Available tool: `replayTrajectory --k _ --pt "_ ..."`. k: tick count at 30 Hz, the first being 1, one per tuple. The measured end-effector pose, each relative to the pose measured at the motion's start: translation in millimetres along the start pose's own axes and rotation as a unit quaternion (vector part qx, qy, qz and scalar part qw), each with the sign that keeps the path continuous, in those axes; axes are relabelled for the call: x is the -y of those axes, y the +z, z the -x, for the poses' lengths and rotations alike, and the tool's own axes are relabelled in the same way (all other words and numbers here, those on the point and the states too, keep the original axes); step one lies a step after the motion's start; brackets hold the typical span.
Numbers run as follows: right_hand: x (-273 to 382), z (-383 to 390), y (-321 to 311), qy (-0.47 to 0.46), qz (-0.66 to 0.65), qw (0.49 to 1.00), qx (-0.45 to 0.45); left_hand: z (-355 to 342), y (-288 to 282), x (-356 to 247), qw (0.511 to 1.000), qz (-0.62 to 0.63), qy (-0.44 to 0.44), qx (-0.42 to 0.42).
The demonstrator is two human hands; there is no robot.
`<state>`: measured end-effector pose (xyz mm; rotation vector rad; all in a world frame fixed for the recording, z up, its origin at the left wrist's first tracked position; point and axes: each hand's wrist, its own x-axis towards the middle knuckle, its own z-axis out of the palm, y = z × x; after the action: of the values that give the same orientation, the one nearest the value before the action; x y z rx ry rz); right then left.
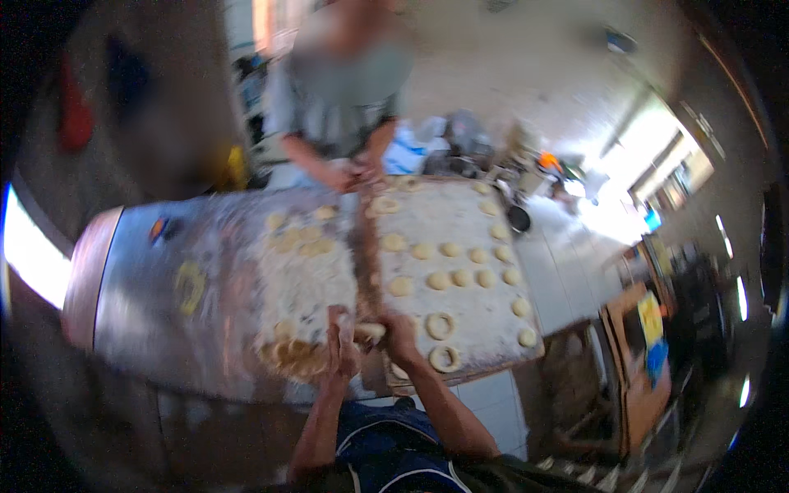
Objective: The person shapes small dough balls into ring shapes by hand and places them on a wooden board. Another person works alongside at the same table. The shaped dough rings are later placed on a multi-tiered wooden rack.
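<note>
A pale, elongated piece of dough (pixel 369 330) spans the gap between my two hands, above the near edge of the work surface. My left hand (pixel 341 343) is held upright with its fingers stretched, its palm side against one end of the dough. At the other end my right hand (pixel 400 338) has its fingers curled around the dough; blur hides the exact grip. Close to my left hand lies a cluster of dough lumps (pixel 294 358) on the floured table. Two dough rings (pixel 440 326) sit on the floured board to the right of my right hand.
Several round dough pieces (pixel 450 249) are spread over the board (pixel 485 320). More lie on the floured table (pixel 222 329) at left, beside a yellowish ring-shaped mark (pixel 190 287). Across the table another person (pixel 341 107) stands with hands together. A wooden chair-like frame (pixel 612 370) stands at right.
</note>
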<state>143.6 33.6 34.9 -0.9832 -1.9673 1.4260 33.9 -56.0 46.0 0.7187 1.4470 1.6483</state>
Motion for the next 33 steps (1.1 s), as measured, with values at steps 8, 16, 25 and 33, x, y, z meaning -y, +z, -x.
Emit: replayTrajectory --k 8,16,25,33 --pt "-17.4 42.4 -57.5 -0.034 -0.080 0.994 -0.065 -11.6 74.9 54.6 0.953 0.292 0.066 0.044" --pt "-44.6 105.5 -118.6 -0.149 0.018 0.971 -0.184 31.4 155.7 65.7 0.995 -0.069 0.056 -0.045" --pt "-46.0 146.1 -172.4 -0.144 -0.059 0.961 -0.227 32.5 182.5 109.9 0.976 0.150 -0.112 0.111" --pt "-56.0 158.1 -186.2 -0.203 -0.037 0.956 -0.208 42.7 161.1 168.2 0.913 -0.241 0.294 0.149"
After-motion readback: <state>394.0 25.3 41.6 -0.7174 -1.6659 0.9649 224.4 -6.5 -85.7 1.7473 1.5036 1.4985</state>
